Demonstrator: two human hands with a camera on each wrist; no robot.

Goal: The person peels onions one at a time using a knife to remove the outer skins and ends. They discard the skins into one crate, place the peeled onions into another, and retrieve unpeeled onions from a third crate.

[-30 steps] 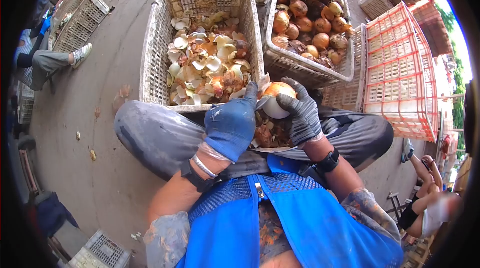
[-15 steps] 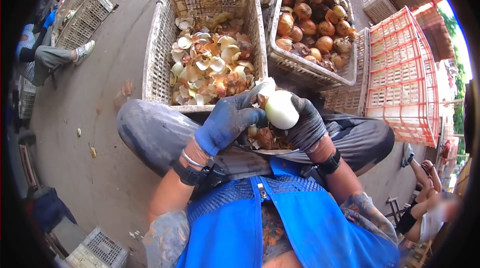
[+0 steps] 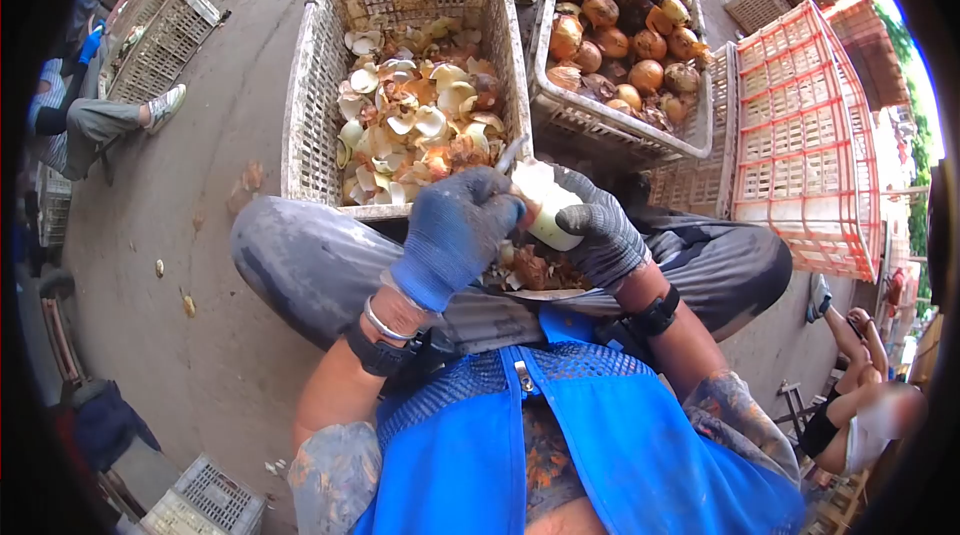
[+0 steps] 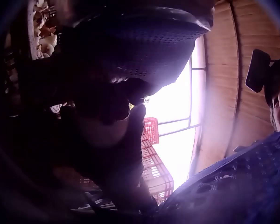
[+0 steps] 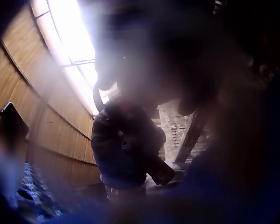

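Note:
In the head view my right hand (image 3: 605, 230), in a grey striped glove, grips a white peeled onion (image 3: 550, 220) above my lap. My left hand (image 3: 452, 227), in a blue glove, curls close against the onion's left side. A small knife (image 3: 513, 152) with a curved blade juts up from its fist. In the right wrist view the knife's handle (image 5: 159, 173) sticks out below the gloved left hand (image 5: 123, 144). The left wrist view is dark, with the onion (image 4: 105, 133) dim among the fingers. Brown onion skins (image 3: 540, 270) lie below the hands.
Ahead stands a white crate (image 3: 305, 95) of onion peelings (image 3: 425, 125). Another crate (image 3: 545, 85) to its right holds several unpeeled onions (image 3: 648, 75). Red-edged crates (image 3: 800, 155) stand at the right. Other people sit at the far left and right.
The onion's brown outer skin has come off, leaving it white and turned in the right hand. The left hand has drawn back and its extended finger has curled in; the knife blade now shows.

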